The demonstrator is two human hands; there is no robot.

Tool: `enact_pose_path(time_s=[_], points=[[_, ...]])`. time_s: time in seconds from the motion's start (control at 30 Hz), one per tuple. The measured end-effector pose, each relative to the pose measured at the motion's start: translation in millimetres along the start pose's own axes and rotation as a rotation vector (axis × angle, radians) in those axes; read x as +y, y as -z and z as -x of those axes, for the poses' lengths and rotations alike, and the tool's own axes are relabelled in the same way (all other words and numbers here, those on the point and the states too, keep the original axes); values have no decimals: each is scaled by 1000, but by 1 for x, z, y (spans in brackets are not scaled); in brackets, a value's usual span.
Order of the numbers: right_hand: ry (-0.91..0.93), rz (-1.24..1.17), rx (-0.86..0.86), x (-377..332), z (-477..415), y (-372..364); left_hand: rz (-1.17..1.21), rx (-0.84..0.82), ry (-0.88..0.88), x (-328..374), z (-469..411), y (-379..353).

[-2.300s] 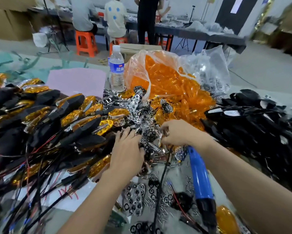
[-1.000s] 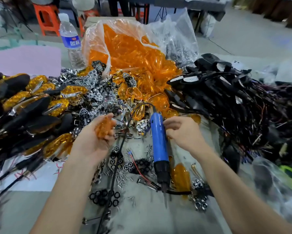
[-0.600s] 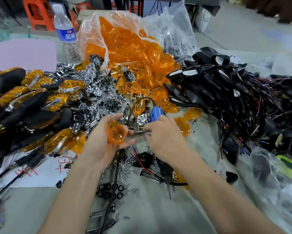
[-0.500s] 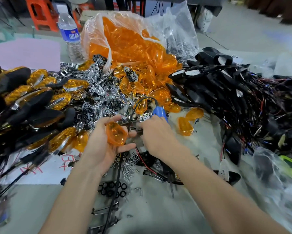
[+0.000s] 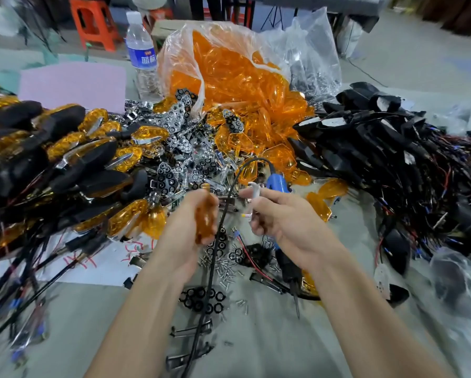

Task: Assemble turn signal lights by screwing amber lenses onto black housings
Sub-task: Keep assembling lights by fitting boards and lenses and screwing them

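My left hand grips an amber lens, blurred by motion, above the middle of the table. My right hand pinches a small chrome reflector piece close beside it. A blue electric screwdriver lies under my right hand, tip pointing toward me, with its black cord running between my hands. Loose amber lenses spill from a clear plastic bag behind. Black housings with wires are heaped at the right.
Finished amber-and-black lights are piled at the left. Chrome reflectors, black washers and small screws are scattered mid-table. A water bottle stands at the back by a pink sheet. Orange stools stand beyond.
My left hand picked an amber lens from the pile and turned it on edge. My right hand came off the blue screwdriver area and now pinches a chrome piece near the lens.
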State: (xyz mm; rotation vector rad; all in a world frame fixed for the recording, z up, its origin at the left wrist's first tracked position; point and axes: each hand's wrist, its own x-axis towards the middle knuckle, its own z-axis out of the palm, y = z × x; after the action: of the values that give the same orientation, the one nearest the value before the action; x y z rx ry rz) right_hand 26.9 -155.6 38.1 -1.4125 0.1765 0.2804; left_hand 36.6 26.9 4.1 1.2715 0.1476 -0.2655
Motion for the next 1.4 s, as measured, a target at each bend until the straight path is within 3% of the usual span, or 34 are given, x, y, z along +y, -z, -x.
enact_pose_path(time_s=[0.2,0.4,0.53,1.0,1.17,1.4], points=[[-49,-277,52,4,18,0,53,-56,-3,-4,3,-8],[-47,-99,99,3,25,-9,-24,1,-36,-7,9,-13],[67,-114,63,-1,26,-12,-27,24,-62,-7,14,-16],[86,-853,241,17,20,-35,-40,43,-286,-4,26,-38],[96,-978,205,18,22,-44,-106,48,-365,-3,28,-42],[98,-928,268,16,19,-49,-58,124,-375,-2,29,-43]])
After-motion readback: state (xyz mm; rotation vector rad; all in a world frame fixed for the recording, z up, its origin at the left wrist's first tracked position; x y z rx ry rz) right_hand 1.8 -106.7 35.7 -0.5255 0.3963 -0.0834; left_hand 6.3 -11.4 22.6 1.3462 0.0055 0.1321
